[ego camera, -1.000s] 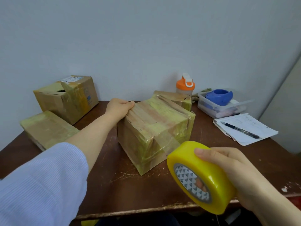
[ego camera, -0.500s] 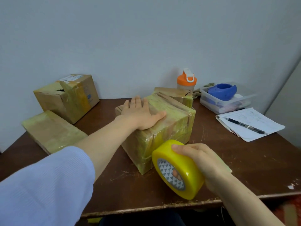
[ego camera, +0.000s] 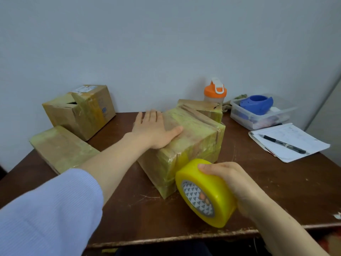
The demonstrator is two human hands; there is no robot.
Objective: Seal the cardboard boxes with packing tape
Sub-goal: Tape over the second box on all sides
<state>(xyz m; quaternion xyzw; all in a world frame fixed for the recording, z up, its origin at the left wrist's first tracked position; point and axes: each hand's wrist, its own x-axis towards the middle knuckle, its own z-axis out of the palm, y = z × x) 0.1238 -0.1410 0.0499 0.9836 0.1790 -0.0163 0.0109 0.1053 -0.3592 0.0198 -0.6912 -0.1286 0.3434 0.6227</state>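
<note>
A cardboard box (ego camera: 195,137) wrapped in yellowish tape sits in the middle of the brown table (ego camera: 276,191). My left hand (ego camera: 156,130) lies flat on its top, fingers spread, pressing down. My right hand (ego camera: 230,183) grips a large yellow tape roll (ego camera: 203,193) held against the box's near right side, low down by the corner. A band of yellow tape runs from the roll onto that side. Three more boxes stand around: a flat one (ego camera: 60,146) at the left, a taller one (ego camera: 79,109) with a gaping top behind it, and a small one (ego camera: 201,108) behind the middle box.
An orange-capped bottle (ego camera: 215,93) stands at the back by the wall. A clear plastic tub (ego camera: 258,115) holding a blue tape dispenser (ego camera: 256,104) sits at the back right. A notepad (ego camera: 287,141) with a pen (ego camera: 282,144) lies right of the box.
My left hand moved from the box's far edge to lie flat on its top. My right hand brought the tape roll down and in against the box's near side.
</note>
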